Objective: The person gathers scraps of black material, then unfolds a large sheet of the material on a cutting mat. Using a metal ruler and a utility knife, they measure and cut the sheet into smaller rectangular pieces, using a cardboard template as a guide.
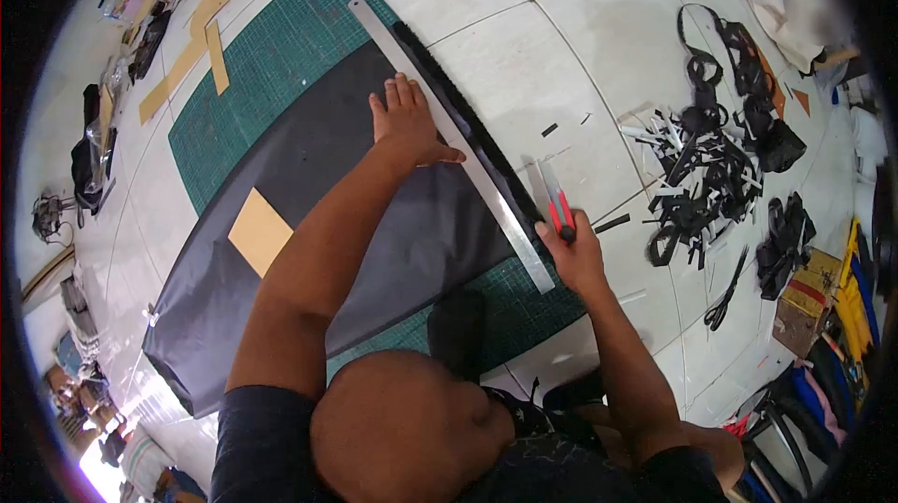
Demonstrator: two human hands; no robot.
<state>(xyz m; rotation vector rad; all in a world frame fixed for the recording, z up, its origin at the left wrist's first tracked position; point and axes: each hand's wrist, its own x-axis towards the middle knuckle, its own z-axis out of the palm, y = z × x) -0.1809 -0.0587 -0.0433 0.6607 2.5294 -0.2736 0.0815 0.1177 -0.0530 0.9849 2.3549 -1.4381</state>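
Open floor [561, 44] beyond the ruler [485, 192] gave room to pass, while the scrap pile [706, 175] and scissors [729, 292] obstructed the right side

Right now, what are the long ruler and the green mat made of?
The long ruler looks like smooth metal: it's silvery grey and shines toward its lower end. The green mat is probably plastic or rubber, dull, with a fine grid; I can't tell which.

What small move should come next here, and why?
Probably bring the cutter to the edge of the ruler: the right hand holds it apart from the ruler, while the left hand lies spread over the black sheet and ruler.
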